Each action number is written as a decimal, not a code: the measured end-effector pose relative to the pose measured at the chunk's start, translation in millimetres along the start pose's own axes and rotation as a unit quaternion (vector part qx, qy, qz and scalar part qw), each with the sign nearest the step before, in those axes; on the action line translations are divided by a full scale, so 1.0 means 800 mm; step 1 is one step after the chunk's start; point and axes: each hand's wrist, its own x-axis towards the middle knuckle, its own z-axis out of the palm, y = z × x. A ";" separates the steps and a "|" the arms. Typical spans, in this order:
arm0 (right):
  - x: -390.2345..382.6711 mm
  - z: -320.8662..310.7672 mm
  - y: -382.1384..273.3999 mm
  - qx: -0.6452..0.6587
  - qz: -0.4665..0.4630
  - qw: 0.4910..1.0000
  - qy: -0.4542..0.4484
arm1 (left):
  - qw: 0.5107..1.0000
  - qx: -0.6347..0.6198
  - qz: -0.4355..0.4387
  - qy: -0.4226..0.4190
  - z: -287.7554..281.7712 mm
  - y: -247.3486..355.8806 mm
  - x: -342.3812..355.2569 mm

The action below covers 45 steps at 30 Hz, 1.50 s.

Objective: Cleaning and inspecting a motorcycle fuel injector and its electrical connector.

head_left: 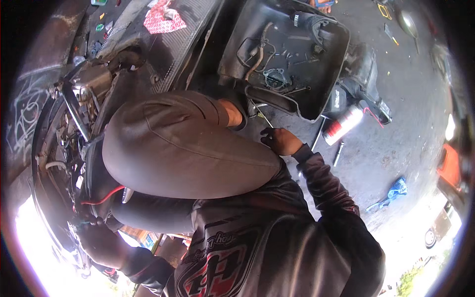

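Note:
My right hand [281,140], its fingertips dark, is closed on a slim metal tool [266,119] beside my grey-clad knee. My left hand [96,232] reaches low into the motorbike [69,126] on the left, fingers curled beside a red hose [104,197]; what they grip is too dim to make out. To the right of my knee a black plastic bin [329,54] holds hoses, a metal gasket-like part [277,79] and small hardware. A spray can [343,123] lies just beyond my right hand, near a metal socket bar [339,153].
A black plastic part [363,74] lies right of the bin. Another person's hand [324,7] shows at the top edge. A red-patterned cloth [163,17] rests on a ribbed surface [133,44]. A blue rag [393,193] and orange object [448,166] sit at the right.

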 end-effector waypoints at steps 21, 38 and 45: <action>0.085 0.065 0.082 -0.191 0.101 0.975 0.056 | 0.464 -0.865 -0.189 -0.034 0.012 0.031 -0.031; 0.031 0.021 -0.009 0.167 0.120 0.973 0.108 | 0.452 -0.879 -0.138 -0.057 0.013 0.030 -0.028; 0.035 -0.014 -0.050 0.048 -0.029 0.977 0.206 | 0.505 -0.842 -0.177 -0.061 0.004 0.022 -0.020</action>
